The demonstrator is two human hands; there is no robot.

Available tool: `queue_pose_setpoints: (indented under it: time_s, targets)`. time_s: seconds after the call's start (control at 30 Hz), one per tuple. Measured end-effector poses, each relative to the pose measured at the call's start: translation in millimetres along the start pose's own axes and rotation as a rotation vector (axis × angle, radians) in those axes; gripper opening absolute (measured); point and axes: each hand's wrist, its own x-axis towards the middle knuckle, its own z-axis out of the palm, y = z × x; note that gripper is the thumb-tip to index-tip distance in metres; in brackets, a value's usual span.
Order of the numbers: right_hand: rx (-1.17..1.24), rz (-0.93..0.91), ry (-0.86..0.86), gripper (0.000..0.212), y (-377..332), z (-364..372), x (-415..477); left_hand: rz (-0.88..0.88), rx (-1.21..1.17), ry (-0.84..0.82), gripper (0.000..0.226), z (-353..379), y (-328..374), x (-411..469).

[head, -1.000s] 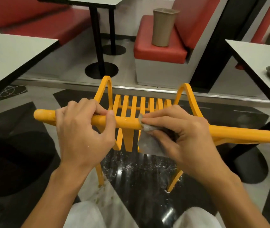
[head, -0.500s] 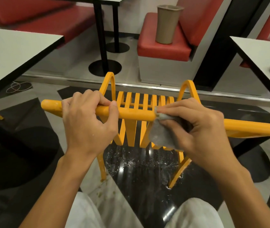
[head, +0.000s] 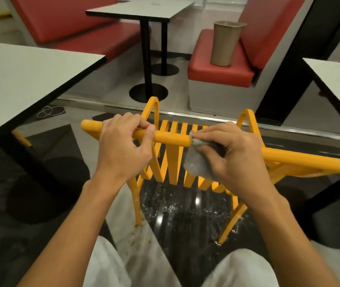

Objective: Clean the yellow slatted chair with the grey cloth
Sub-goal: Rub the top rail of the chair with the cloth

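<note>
Yellow slatted chair (head: pixel 172 139) is steadied at centre frame by the left hand (head: pixel 123 150) gripping its top rail, so the right hand (head: pixel 235 156) can press the bunched grey cloth (head: pixel 196 164) against it.

Both forearms were extended forward, the left hand (head: pixel 123 150) was curled around the top rail of the yellow chair (head: pixel 171 139), and the grey cloth (head: pixel 196 165) was pinched against that rail by the right hand (head: pixel 240 160).

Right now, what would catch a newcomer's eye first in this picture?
The bright yellow slatted chair in the middle stands out first, with the left hand gripping its top rail. Beside it, the right hand presses a grey cloth on the same rail. Behind, a tan bin stands on a red bench seat.
</note>
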Motion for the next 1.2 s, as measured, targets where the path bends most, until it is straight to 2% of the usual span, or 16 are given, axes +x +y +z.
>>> queue_pose_setpoints:
  time_s: [0.1, 0.2, 0.33, 0.47, 0.57, 0.73, 0.83, 0.97, 1.03, 1.2]
  targets:
    - [0.0, 0.005, 0.012, 0.016, -14.8, 18.8, 8.6, 0.001, 0.001, -0.009, 0.017, -2.9, -1.7, -0.2]
    - [0.009, -0.101, 0.001, 0.019, -27.3, 38.1, 7.4, 0.018, 0.006, -0.029, 0.015, -6.5, -3.4, -0.9]
    - [-0.009, -0.19, 0.037, 0.027, -13.5, 28.5, -8.8, 0.02, -0.028, -0.075, 0.017, -12.7, -7.1, -1.5]
    - [-0.025, -0.063, 0.084, 0.023, -6.9, 14.1, -11.6, 0.026, -0.05, -0.075, 0.019, -19.7, -15.1, 3.7]
    - [-0.045, 0.028, 0.059, 0.014, -18.7, 25.6, 7.9, 0.026, -0.029, -0.057, 0.021, -20.4, -19.4, 4.9]
    - [-0.002, -0.079, -0.042, 0.023, -37.9, 45.8, 11.2, 0.021, -0.02, -0.014, 0.026, -19.9, -25.0, -2.3]
    - [0.001, -0.156, -0.006, 0.027, -24.8, 30.1, -0.1, 0.019, -0.046, -0.01, 0.027, -20.2, -25.0, -4.8]
    - [-0.042, -0.027, 0.077, 0.016, -19.3, 23.1, 1.3, -0.005, -0.032, -0.033, 0.025, -23.5, -28.9, -0.8]
    - [-0.081, 0.014, 0.065, 0.01, -25.8, 32.2, 11.5, -0.019, -0.017, -0.04, 0.024, -25.1, -31.2, 1.0]
    - [-0.068, -0.057, -0.04, 0.018, -54.6, 63.8, 24.9, -0.024, -0.012, -0.025, 0.023, -25.8, -33.3, -1.3]
